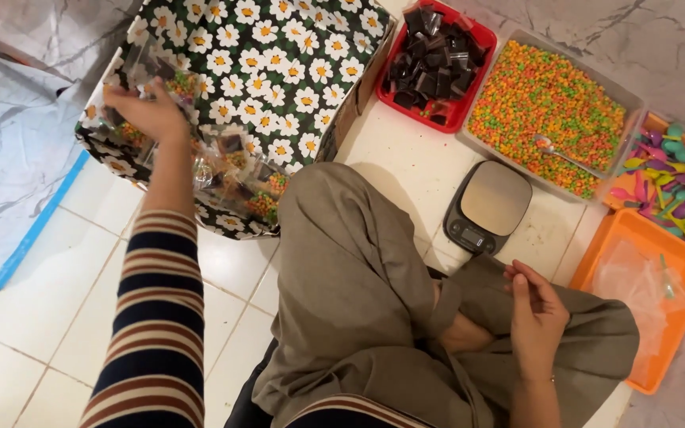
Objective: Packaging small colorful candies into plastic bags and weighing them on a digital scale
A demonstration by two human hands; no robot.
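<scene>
Left hand point(146, 109) over packet-filled floral box point(279, 55)

a home floor workspace: white floor tiles point(57, 317), kitchen scale point(488, 206), candy tray point(549, 103).

Colours and patterns, head view. Cardboard box lined in black fabric with white, yellow-centred daisies point(279, 55). Red rectangular plastic tray point(481, 36) of dark brown, near-black square pieces point(434, 67). Clear rectangular tub point(636, 99) of tiny orange, green and yellow candy beads point(545, 99). Black kitchen scale with a silver plate point(489, 204). Two orange plastic trays point(679, 257), one with pink, teal, purple and yellow spoons point(671, 178). Sleeve striped navy, maroon and cream point(152, 317). Olive-khaki trousers point(350, 293). White tiled floor point(41, 333); blue-edged pale sheet point(9, 143).
</scene>
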